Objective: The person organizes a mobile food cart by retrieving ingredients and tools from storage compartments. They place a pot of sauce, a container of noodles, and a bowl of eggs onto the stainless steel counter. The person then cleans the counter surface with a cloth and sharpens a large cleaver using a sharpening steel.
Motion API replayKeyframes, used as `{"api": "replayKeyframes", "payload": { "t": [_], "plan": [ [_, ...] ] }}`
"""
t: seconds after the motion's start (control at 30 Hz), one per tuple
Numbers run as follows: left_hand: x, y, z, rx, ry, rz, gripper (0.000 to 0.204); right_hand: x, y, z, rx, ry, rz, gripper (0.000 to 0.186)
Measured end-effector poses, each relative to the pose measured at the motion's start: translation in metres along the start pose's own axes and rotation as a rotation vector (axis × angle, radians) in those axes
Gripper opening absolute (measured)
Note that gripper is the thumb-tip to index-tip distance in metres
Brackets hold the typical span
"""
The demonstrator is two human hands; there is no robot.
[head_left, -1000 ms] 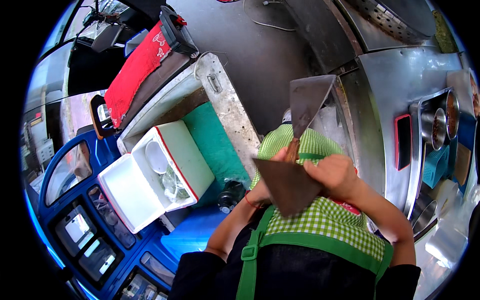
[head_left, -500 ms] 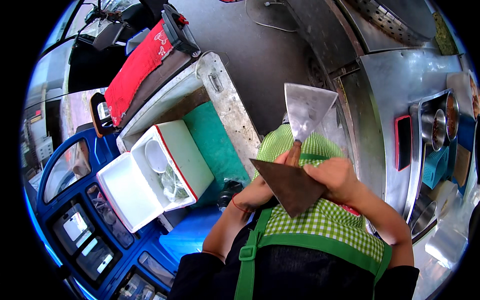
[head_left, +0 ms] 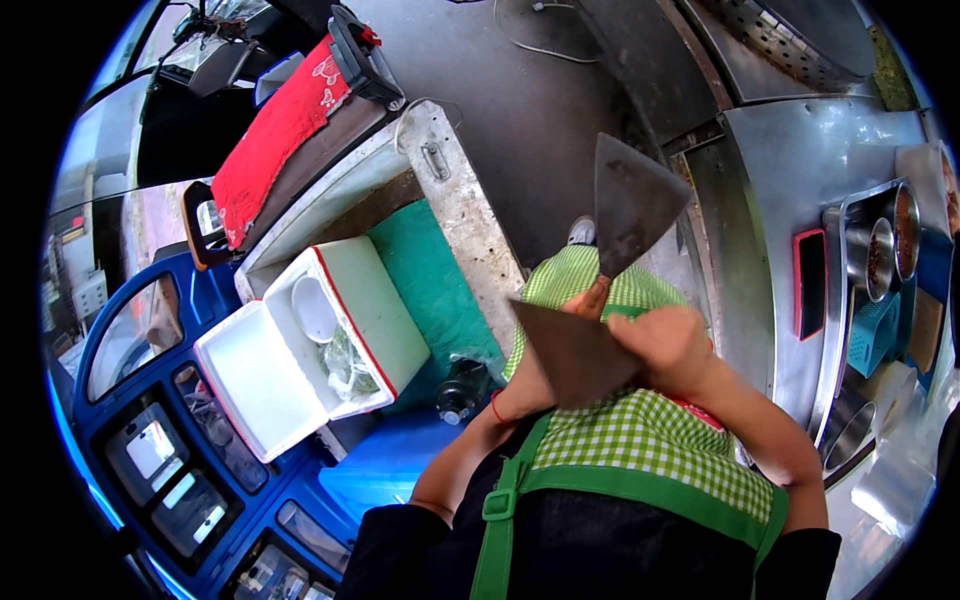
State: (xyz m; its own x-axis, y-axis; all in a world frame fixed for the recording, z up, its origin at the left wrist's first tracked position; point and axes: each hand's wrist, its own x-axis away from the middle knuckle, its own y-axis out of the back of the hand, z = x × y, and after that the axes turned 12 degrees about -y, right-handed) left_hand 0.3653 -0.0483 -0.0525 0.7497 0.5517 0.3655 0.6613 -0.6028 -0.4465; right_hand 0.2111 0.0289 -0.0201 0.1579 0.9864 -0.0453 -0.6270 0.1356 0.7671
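Note:
Two triangular metal scrapers are held in front of my green checked apron (head_left: pixel 640 445). My left hand (head_left: pixel 527 388) is closed on the wooden handle of the far scraper (head_left: pixel 635 205); its dark, wide blade points away from me. My right hand (head_left: pixel 672 345) is closed on the near scraper (head_left: pixel 575 358), whose brown blade points left and lies across the view of my left hand. That blade hides most of my left fingers. The near scraper's handle is hidden inside my right fist. Whether the two scrapers touch, I cannot tell.
An open white foam box (head_left: pixel 375 310) with a bowl and bagged greens stands at left on a green sheet (head_left: pixel 425 270). At right, a steel counter (head_left: pixel 765 200) carries a red-edged phone (head_left: pixel 809 285) and a tray with metal bowls (head_left: pixel 880 260).
The far scraper has swung slightly away and right, its blade turning from bright to dark. The near scraper's blade has tilted and risen a little. Both hands keep their grip.

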Motion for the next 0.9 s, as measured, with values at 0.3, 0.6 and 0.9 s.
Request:
{"api": "replayKeyframes", "payload": {
  "t": [0.3, 0.6, 0.9],
  "plan": [
    [-0.002, -0.008, -0.018, -0.17, -0.255, 0.101, 0.042, -0.011, -0.001, -0.016, -0.066, -0.071, -0.082, 0.022],
    [-0.004, -0.008, -0.021, 0.009, 0.002, -0.072, 0.041, 0.0, -0.001, -0.001, -0.09, -0.049, 0.037, 0.024],
    [-0.007, -0.004, -0.032, -0.101, -0.038, 0.058, 0.052, -0.014, 0.015, -0.024, -0.812, -0.68, 0.109, 0.016]
  ]
}}
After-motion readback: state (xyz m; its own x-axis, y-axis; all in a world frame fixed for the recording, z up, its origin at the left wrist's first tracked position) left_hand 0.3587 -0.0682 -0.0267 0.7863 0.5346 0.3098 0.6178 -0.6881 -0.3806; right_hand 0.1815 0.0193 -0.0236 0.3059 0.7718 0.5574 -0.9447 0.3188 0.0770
